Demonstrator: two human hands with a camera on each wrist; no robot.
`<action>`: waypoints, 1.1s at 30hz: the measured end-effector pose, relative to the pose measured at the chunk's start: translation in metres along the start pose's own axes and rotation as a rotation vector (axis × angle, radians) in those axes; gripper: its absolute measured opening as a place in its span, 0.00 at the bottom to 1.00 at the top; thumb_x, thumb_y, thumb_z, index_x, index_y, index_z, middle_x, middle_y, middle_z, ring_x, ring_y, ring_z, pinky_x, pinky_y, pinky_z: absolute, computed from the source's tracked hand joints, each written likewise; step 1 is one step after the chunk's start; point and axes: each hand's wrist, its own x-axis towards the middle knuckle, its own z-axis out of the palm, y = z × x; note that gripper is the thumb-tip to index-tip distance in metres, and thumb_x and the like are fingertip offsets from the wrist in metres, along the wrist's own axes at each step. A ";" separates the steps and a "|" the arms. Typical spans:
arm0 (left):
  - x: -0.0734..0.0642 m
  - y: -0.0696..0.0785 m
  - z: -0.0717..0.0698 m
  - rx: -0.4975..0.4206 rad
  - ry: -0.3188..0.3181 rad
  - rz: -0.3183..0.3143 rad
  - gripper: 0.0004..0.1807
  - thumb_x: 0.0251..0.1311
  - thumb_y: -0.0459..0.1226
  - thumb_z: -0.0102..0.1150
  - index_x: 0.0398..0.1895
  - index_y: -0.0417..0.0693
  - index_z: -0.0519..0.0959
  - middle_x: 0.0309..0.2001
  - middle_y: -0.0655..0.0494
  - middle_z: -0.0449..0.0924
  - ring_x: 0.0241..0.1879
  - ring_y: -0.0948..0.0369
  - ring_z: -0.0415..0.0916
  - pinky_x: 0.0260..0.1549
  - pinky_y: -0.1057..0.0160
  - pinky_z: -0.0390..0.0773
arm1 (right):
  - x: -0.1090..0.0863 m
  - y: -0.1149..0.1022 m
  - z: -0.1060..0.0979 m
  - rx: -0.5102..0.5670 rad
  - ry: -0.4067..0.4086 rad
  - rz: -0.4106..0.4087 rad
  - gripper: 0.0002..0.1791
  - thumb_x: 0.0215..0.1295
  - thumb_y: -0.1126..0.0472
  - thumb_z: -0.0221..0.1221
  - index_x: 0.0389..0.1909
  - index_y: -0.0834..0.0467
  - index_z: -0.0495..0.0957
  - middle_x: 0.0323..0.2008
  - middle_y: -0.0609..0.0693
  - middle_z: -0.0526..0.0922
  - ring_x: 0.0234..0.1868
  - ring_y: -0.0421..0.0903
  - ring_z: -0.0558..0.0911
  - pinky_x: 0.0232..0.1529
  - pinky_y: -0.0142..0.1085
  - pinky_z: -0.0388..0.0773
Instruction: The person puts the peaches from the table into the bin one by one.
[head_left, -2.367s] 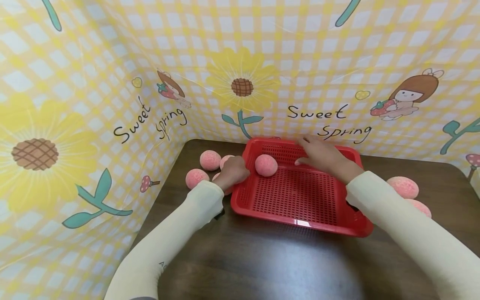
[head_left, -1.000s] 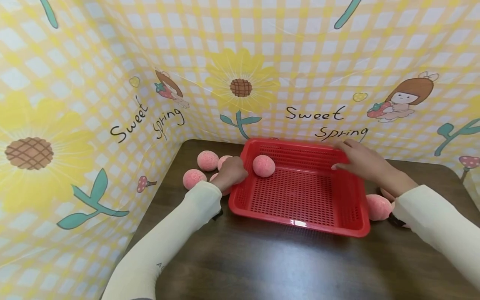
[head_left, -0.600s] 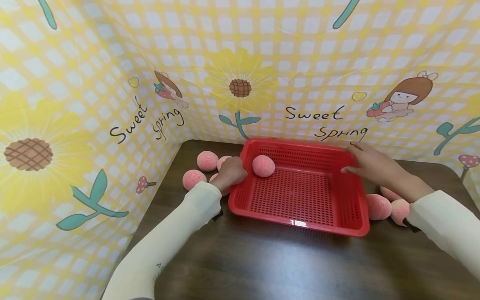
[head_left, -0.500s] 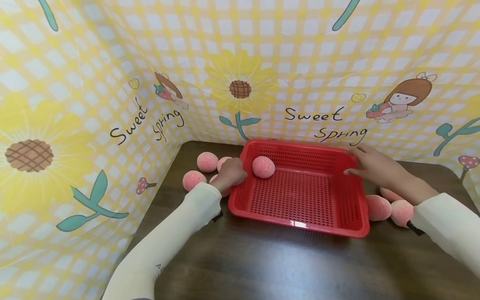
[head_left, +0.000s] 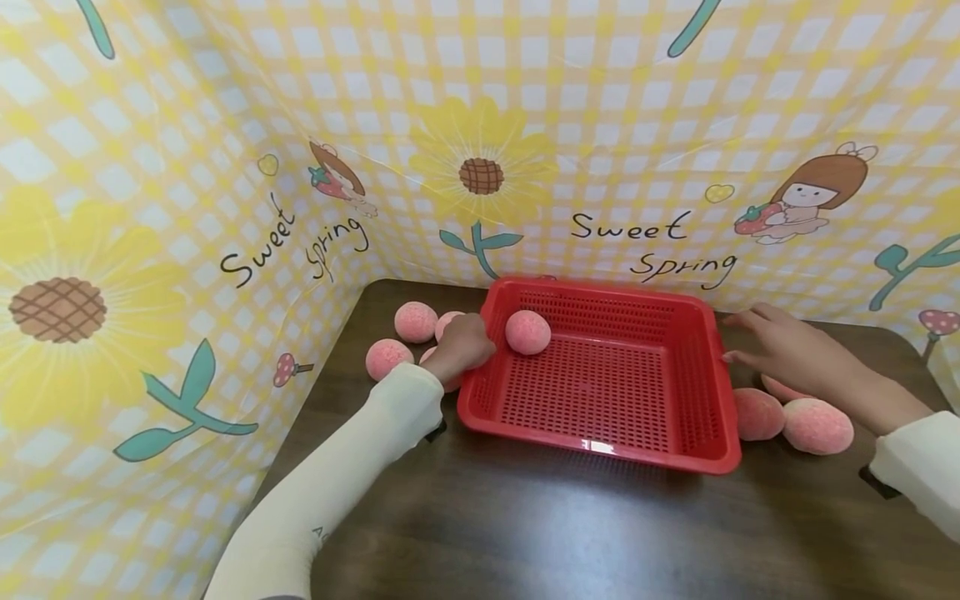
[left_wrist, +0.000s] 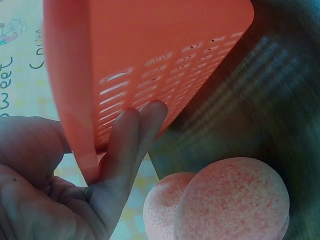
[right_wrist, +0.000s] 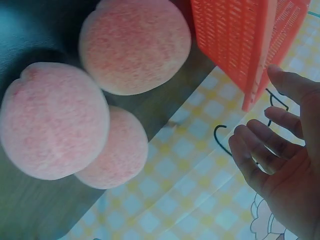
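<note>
A red perforated plastic basket (head_left: 585, 456) stands on the dark wooden table, with one pink peach (head_left: 528, 332) inside near its left end. My left hand (head_left: 463, 343) grips the basket's left rim; in the left wrist view the thumb is on one side of the rim and the fingers (left_wrist: 125, 145) lie along the outer wall. My right hand (head_left: 798, 350) is just off the basket's right side, above several peaches, its fingers loosely bent and holding nothing. In the right wrist view the thumb tip is close to the rim; I cannot tell whether it touches.
Several peaches (head_left: 389, 360) lie left of the basket, partly hidden by the left hand. Right of it are more peaches (head_left: 818, 426), one mostly under the right hand. A yellow checked cloth (head_left: 600, 150) hangs behind and to the left of the table (head_left: 480, 517).
My right hand has moved from above the basket's interior to the right, past its right rim, uncovering peaches there. The left hand keeps its grip on the left rim.
</note>
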 end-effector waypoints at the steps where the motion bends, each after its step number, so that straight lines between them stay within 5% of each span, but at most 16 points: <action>1: 0.000 0.000 0.000 -0.002 -0.003 0.000 0.04 0.58 0.27 0.56 0.35 0.39 0.79 0.34 0.45 0.83 0.30 0.55 0.83 0.28 0.63 0.84 | -0.002 0.001 0.000 -0.002 -0.004 0.005 0.32 0.65 0.51 0.69 0.64 0.63 0.73 0.60 0.65 0.77 0.61 0.64 0.77 0.52 0.63 0.79; 20: -0.001 -0.001 0.002 -0.073 -0.017 -0.002 0.06 0.59 0.26 0.55 0.38 0.38 0.78 0.36 0.44 0.83 0.30 0.54 0.85 0.30 0.60 0.86 | -0.026 0.026 0.010 -0.023 -0.095 -0.012 0.32 0.61 0.56 0.70 0.61 0.69 0.75 0.56 0.68 0.78 0.55 0.65 0.80 0.47 0.61 0.82; 27: 0.002 -0.001 0.002 0.039 0.011 0.019 0.04 0.58 0.27 0.56 0.35 0.40 0.79 0.34 0.46 0.82 0.30 0.55 0.83 0.29 0.63 0.83 | -0.032 0.030 0.026 0.042 -0.183 -0.081 0.36 0.56 0.53 0.74 0.60 0.69 0.74 0.51 0.60 0.79 0.49 0.55 0.80 0.42 0.48 0.82; 33: 0.003 -0.001 0.002 0.076 0.016 0.030 0.03 0.58 0.27 0.57 0.34 0.40 0.79 0.34 0.46 0.82 0.30 0.55 0.83 0.30 0.63 0.83 | -0.035 0.025 0.035 0.110 -0.270 -0.037 0.49 0.43 0.45 0.79 0.64 0.64 0.72 0.56 0.59 0.78 0.52 0.55 0.78 0.40 0.46 0.82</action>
